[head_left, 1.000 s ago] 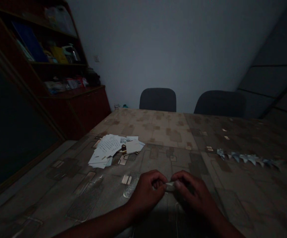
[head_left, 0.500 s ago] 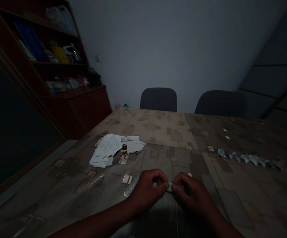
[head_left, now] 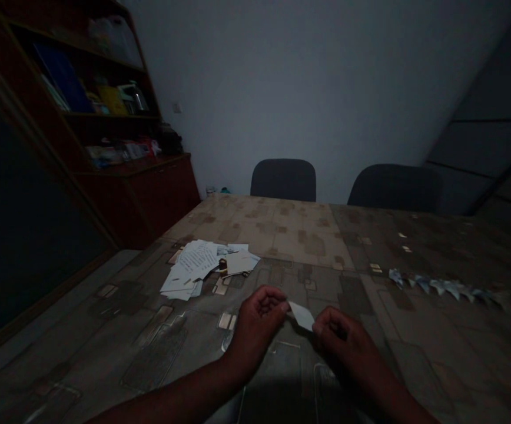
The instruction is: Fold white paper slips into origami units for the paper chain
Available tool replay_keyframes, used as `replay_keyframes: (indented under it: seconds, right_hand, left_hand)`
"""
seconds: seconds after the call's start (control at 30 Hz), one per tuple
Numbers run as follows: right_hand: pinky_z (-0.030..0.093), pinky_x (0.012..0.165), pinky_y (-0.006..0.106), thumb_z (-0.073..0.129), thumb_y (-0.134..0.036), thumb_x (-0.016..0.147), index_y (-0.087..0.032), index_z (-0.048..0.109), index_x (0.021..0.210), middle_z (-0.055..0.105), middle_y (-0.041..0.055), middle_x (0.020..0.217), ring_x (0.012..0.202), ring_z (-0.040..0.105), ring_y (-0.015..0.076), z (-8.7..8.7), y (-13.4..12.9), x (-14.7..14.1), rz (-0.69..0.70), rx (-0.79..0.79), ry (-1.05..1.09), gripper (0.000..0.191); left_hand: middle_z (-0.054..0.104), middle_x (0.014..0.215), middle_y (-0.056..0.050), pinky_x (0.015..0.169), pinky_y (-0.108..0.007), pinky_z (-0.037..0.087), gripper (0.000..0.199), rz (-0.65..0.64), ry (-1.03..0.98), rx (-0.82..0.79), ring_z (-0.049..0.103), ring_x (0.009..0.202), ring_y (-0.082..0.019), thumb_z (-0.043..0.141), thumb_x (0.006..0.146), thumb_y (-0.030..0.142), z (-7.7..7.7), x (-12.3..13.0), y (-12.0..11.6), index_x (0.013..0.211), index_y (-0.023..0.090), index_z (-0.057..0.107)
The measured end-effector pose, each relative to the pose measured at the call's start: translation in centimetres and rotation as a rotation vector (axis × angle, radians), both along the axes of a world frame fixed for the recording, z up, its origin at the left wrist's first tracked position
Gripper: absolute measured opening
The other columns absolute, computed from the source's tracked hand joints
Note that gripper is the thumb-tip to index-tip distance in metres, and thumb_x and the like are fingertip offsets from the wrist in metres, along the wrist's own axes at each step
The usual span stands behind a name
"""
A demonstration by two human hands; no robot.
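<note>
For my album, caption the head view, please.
Two hands stretch a small pale paper above a patterned tablecloth.

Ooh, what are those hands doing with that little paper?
The left hand and the right hand hold a small pale piece of paper between them, one at each end, over the table. A messy pile of papers lies off to the left. Some small, pointy folded shapes sit in a row on the right.
</note>
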State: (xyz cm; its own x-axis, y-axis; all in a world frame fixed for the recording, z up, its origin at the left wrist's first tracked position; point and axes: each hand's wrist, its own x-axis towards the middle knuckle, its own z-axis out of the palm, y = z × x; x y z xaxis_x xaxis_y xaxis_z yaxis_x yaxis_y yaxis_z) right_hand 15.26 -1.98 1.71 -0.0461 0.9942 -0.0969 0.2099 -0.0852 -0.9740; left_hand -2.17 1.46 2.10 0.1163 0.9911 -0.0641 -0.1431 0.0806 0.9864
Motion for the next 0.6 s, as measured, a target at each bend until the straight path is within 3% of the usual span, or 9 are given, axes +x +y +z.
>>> replay_keyframes:
  seconds: [0.07,0.2,0.33,0.47,0.6]
  right_hand:
    - [0.026,0.046,0.023,0.059,-0.05,0.078,-0.022,0.049,0.064,0.042,-0.0048,0.056,0.05,0.036,0.0114,-0.1,-0.1,-0.1,-0.051,-0.003,0.07,0.033]
    - [0.029,0.048,0.023,0.059,-0.055,0.077,-0.022,0.048,0.065,0.044,-0.0051,0.057,0.052,0.04,0.0122,-0.7,-0.2,-0.5,-0.091,0.003,0.076,0.037]
    - [0.031,0.051,0.023,0.057,-0.053,0.08,-0.021,0.048,0.066,0.045,-0.005,0.058,0.053,0.043,0.0124,-1.1,-0.4,-0.9,0.019,0.014,0.049,0.036]
    - [0.037,0.055,0.025,0.048,-0.047,0.088,-0.02,0.054,0.069,0.052,-0.002,0.061,0.058,0.049,0.0149,-0.3,-0.5,-0.7,0.066,0.121,-0.076,0.033]
    - [0.043,0.063,0.028,0.055,-0.033,0.086,-0.022,0.062,0.083,0.064,0.0008,0.073,0.069,0.059,0.0181,1.0,-0.5,0.0,0.031,0.272,-0.275,0.013]
  left_hand:
    - [0.063,0.071,0.0,0.064,-0.023,0.042,0.02,0.034,-0.069,-0.028,0.056,0.067,-0.013,0.07,0.073,0.031,-0.1,0.1,-0.2,0.08,0.017,0.057]
    - [0.064,0.074,-0.003,0.065,-0.023,0.043,0.027,-0.099,-0.091,-0.043,0.058,0.07,-0.014,0.077,0.068,0.034,-0.6,0.2,-0.8,0.078,0.015,0.061]
    - [0.062,0.067,-0.001,0.061,-0.023,0.041,0.029,-0.111,-0.09,-0.055,0.056,0.064,-0.013,0.079,0.065,0.037,-0.9,0.4,-0.9,0.071,0.014,0.062]
    - [0.061,0.061,0.0,0.058,-0.022,0.04,0.03,-0.132,-0.177,-0.132,0.055,0.057,-0.012,0.079,0.063,0.036,-0.5,0.5,-0.6,0.067,0.014,0.058]
    - [0.061,0.057,-0.001,0.056,-0.023,0.039,0.029,-0.214,-0.229,-0.184,0.054,0.052,-0.011,0.079,0.062,0.034,-0.7,0.5,-0.5,0.066,0.014,0.058]
